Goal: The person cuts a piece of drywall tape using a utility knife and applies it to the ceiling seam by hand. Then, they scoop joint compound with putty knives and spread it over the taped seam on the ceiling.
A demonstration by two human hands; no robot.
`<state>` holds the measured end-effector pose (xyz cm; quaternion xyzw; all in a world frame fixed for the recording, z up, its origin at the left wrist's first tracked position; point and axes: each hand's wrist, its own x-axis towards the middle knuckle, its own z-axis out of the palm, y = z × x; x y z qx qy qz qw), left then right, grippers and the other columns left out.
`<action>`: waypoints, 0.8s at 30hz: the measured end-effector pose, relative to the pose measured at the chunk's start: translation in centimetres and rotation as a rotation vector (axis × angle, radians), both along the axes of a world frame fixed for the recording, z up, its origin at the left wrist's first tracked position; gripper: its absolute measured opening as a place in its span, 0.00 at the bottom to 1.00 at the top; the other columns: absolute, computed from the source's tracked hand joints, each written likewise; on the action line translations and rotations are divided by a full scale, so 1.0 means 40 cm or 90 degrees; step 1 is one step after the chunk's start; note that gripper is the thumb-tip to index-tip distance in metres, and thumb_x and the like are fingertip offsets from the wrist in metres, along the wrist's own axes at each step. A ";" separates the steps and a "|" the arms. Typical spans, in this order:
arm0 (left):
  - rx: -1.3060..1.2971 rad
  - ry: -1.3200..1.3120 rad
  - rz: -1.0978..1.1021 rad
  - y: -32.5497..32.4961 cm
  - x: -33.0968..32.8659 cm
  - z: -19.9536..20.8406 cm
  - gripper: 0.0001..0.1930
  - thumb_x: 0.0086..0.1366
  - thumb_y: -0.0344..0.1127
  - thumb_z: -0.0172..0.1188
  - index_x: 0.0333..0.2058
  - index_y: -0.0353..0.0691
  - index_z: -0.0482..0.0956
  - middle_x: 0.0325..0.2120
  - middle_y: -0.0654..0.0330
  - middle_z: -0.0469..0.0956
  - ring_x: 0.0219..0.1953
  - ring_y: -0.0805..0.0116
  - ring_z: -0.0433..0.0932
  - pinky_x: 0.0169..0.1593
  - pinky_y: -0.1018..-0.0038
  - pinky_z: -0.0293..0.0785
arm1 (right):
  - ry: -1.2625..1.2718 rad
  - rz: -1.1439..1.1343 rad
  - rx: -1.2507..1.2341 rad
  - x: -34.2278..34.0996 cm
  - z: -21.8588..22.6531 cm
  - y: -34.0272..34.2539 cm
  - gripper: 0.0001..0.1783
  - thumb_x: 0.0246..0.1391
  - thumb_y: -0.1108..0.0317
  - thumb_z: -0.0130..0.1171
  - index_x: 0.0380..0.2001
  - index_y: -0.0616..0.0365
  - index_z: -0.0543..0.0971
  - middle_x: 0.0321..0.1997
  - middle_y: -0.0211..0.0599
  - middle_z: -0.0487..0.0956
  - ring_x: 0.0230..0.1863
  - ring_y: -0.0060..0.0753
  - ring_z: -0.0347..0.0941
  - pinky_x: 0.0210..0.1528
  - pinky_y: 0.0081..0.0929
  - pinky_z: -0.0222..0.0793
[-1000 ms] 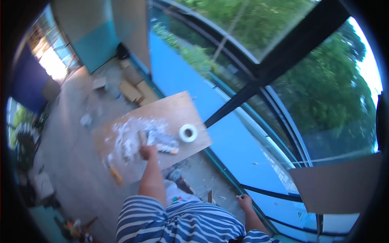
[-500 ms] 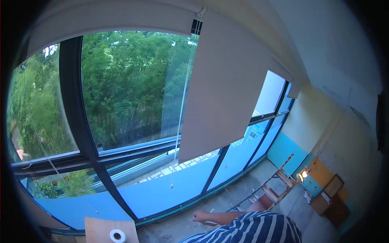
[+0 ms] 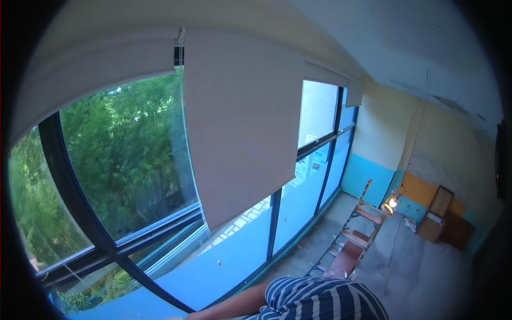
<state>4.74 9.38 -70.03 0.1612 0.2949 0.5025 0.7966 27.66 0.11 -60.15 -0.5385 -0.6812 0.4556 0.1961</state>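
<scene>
My right arm, in a navy-and-white striped sleeve (image 3: 325, 301), crosses the lower edge of the head view toward the left. Only a sliver of my right hand (image 3: 191, 317) shows at the bottom edge; its fingers are cut off, so what it holds or touches cannot be made out. My left hand is out of view. Beyond the arm hangs a pale roller blind (image 3: 242, 128), lowered partway over a tall window. Its beaded cord (image 3: 188, 138) runs down the blind's left edge, with a small white weight (image 3: 218, 263) hanging near the glass.
Dark window frames (image 3: 114, 250) divide the glazing on the left. A paint-spattered stepladder (image 3: 352, 234) lies or leans beyond my sleeve, near a lit lamp (image 3: 391, 204). Brown boxes (image 3: 433, 226) stand by the right wall, and a cable (image 3: 392, 256) trails over the floor.
The view has swung right, and the blind now sits further left. My right arm has moved left and down, taking its hand mostly out of frame. The white roll on a board has left view.
</scene>
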 end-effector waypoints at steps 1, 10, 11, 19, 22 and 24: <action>0.002 -0.012 -0.009 0.005 -0.007 -0.005 0.25 0.53 0.43 0.58 0.47 0.34 0.79 0.44 0.56 0.81 0.39 0.67 0.77 0.40 0.70 0.65 | 0.037 -0.006 -0.002 -0.006 0.024 0.002 0.27 0.56 0.48 0.61 0.48 0.56 0.72 0.43 0.42 0.75 0.44 0.41 0.72 0.46 0.40 0.66; 0.027 -0.091 -0.147 0.017 0.220 0.064 0.27 0.59 0.47 0.52 0.53 0.36 0.74 0.49 0.55 0.77 0.45 0.62 0.74 0.47 0.66 0.64 | 0.389 -0.303 -0.119 0.139 0.083 -0.018 0.37 0.58 0.46 0.59 0.63 0.55 0.62 0.60 0.43 0.70 0.59 0.42 0.67 0.63 0.41 0.59; 0.030 -0.099 -0.164 0.009 0.259 0.084 0.28 0.60 0.48 0.51 0.54 0.36 0.72 0.50 0.55 0.76 0.47 0.61 0.73 0.48 0.65 0.64 | 0.425 -0.348 -0.133 0.155 0.081 -0.024 0.38 0.58 0.46 0.59 0.65 0.54 0.60 0.62 0.43 0.69 0.61 0.42 0.66 0.65 0.41 0.59; 0.024 -0.097 -0.100 -0.044 0.188 0.046 0.33 0.68 0.58 0.44 0.63 0.40 0.62 0.60 0.52 0.68 0.59 0.49 0.69 0.62 0.56 0.64 | 0.796 -0.459 -0.056 0.201 0.051 -0.052 0.23 0.64 0.51 0.53 0.58 0.45 0.66 0.49 0.29 0.76 0.48 0.29 0.75 0.47 0.36 0.76; 0.061 0.132 0.029 -0.077 0.039 -0.074 0.25 0.69 0.43 0.54 0.60 0.38 0.62 0.54 0.51 0.69 0.55 0.53 0.72 0.59 0.59 0.69 | 0.829 -0.554 -0.061 0.240 0.090 -0.091 0.23 0.68 0.52 0.46 0.60 0.50 0.63 0.56 0.40 0.73 0.55 0.41 0.74 0.55 0.45 0.74; 0.077 0.263 0.105 -0.151 -0.082 -0.144 0.22 0.62 0.30 0.58 0.55 0.39 0.65 0.44 0.57 0.73 0.45 0.62 0.76 0.46 0.62 0.77 | 0.874 -0.489 -0.098 0.242 0.066 -0.076 0.28 0.70 0.50 0.38 0.65 0.55 0.58 0.61 0.45 0.70 0.60 0.50 0.69 0.63 0.53 0.65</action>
